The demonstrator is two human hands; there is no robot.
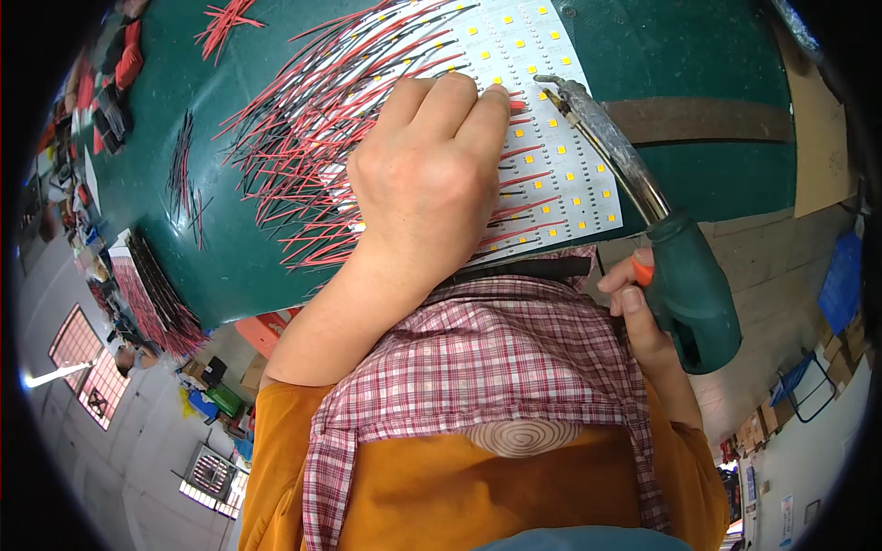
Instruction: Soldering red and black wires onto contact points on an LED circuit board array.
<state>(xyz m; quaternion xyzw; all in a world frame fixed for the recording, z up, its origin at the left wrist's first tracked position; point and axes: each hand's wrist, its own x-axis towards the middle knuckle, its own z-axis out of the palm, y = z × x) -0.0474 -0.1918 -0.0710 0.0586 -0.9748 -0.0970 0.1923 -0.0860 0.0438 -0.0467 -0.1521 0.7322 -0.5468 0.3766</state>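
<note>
A white LED board [597,197] with rows of yellow chips lies on the green tabletop. Many red and black wires [276,156] fan out leftward from it. My left hand [427,174] is closed over the board among these wires; its fingertips are hidden, so what they pinch does not show. Red wire ends stick out just right of its knuckles. In my right hand [645,308], at the board's right, is a green-handled soldering gun [695,289]. Its long metal barrel slants up left, and the tip is over the board, close to my left fingers.
Loose red wires [223,23] lie at the far left of the table, with a small black and red bundle [182,165] nearer. Another wired board [152,289] sits at the left edge. A brown strip [703,120] and a cardboard piece [820,129] are on the right.
</note>
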